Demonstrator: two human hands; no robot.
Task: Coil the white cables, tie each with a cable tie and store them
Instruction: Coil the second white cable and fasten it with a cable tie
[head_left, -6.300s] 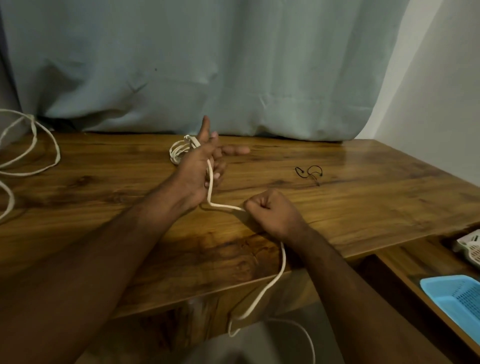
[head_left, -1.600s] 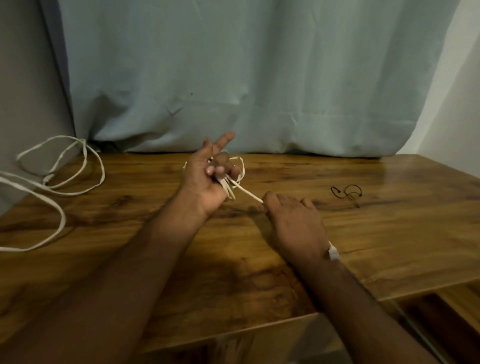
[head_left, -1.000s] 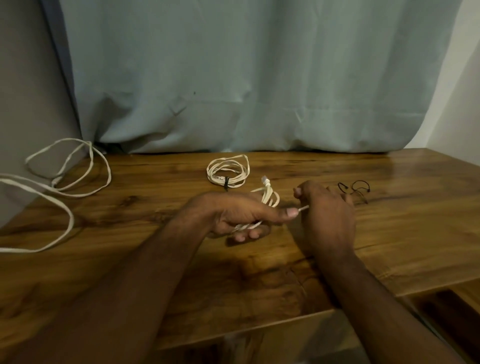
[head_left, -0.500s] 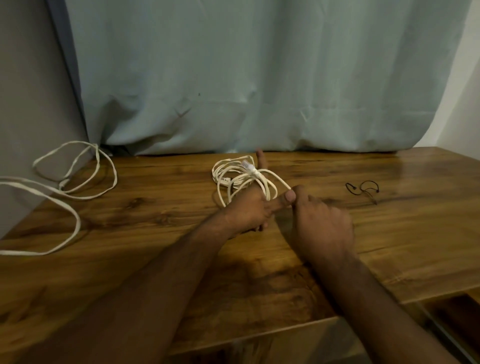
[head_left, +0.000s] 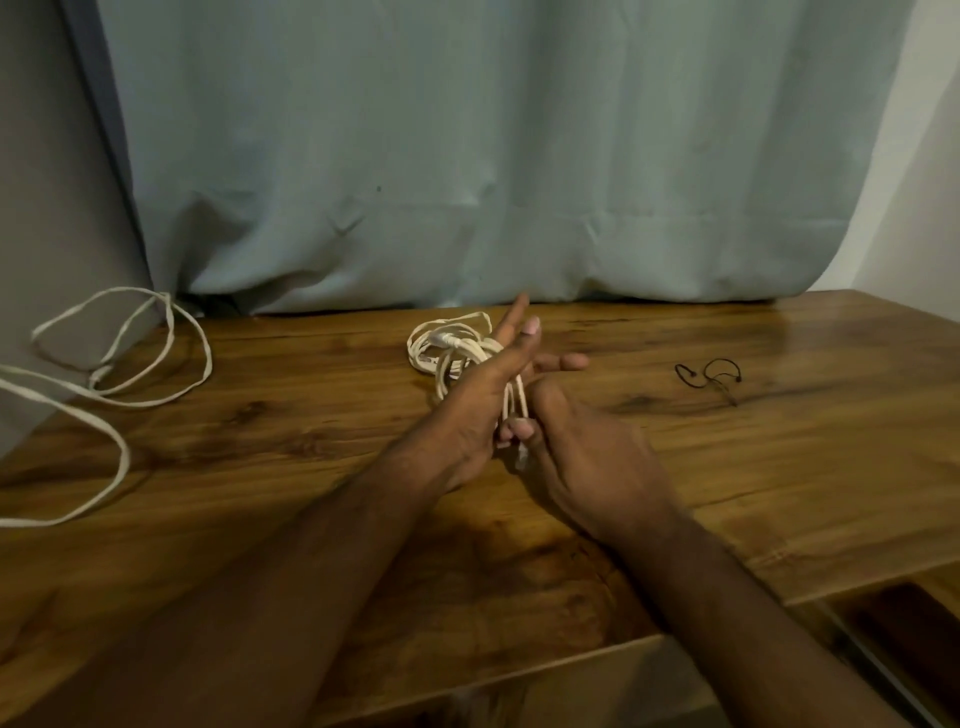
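The left hand (head_left: 483, 400), fingers splayed, carries loops of white cable (head_left: 470, 353) wound around it, while the right hand (head_left: 587, 457) pinches the cable's end against them.

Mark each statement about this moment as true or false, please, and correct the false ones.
1. White cable loops are wound around the left hand. True.
2. The black cable ties lie on the table right of both hands. True.
3. The right hand rests flat and holds nothing. False: it grips the cable end near the loops.
4. The loose white cable lies at the right table edge. False: it lies far left.
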